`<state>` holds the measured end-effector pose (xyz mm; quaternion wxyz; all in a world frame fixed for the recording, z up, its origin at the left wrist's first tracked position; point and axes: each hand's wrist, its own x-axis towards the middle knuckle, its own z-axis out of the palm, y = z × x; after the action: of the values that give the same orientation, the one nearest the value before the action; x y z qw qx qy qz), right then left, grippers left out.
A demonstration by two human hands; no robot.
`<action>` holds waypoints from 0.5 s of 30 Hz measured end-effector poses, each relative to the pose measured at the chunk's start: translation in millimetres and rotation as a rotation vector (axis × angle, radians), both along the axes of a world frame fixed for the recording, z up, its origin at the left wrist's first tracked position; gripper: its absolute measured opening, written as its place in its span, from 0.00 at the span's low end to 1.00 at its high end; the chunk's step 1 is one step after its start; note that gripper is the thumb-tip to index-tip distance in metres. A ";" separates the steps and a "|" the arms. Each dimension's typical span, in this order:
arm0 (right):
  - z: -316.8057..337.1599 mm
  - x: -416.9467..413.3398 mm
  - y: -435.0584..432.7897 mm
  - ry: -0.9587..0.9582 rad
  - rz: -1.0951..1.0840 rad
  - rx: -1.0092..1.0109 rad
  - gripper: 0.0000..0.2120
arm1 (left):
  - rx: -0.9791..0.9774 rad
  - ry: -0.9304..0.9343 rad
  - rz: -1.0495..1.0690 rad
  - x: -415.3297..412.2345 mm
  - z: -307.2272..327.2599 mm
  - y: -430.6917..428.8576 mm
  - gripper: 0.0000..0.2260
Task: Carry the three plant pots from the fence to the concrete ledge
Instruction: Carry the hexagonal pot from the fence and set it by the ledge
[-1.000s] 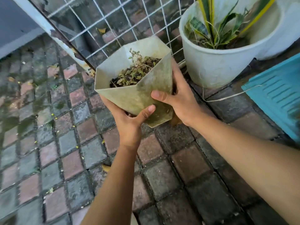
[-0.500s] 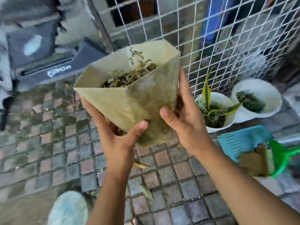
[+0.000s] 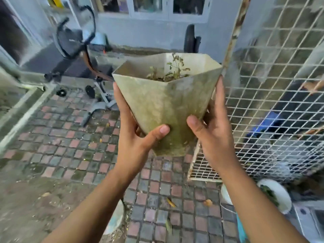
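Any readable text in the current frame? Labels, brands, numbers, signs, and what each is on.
No text in this frame can be read.
Faceted pot, held by the left hand and the right hand: stains only, no print.
Exercise machine: a small orange mark, too blurred to read.
Items behind the window: blurred, no lettering can be made out.

The pot (image 3: 168,106) was cream, stained mossy green; paving (image 3: 70,137) red and grey blocks, checker-like; fence (image 3: 273,55) white wire grid; round pot (image 3: 284,199) white; wall (image 3: 149,34) pale blue-grey.
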<state>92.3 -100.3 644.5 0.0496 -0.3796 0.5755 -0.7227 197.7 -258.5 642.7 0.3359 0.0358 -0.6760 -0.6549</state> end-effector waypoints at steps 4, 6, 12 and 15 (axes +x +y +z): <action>45.8 7.3 -79.6 0.036 0.059 -0.093 0.36 | -0.016 0.090 0.136 13.0 42.1 -60.3 0.52; 56.1 2.0 -119.1 0.051 0.092 -0.107 0.36 | -0.048 0.130 0.218 13.5 52.7 -90.7 0.49; 59.5 -40.6 -237.8 0.073 0.286 -0.163 0.37 | -0.081 0.163 0.385 -7.7 63.8 -187.5 0.50; 62.8 -65.2 -298.3 0.069 0.396 -0.184 0.35 | -0.079 0.165 0.497 -21.7 63.7 -232.7 0.52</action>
<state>27.1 -398.5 707.2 0.1359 -0.5127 0.4225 -0.7350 176.1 -491.2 706.4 0.5415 0.1341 -0.6418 -0.5262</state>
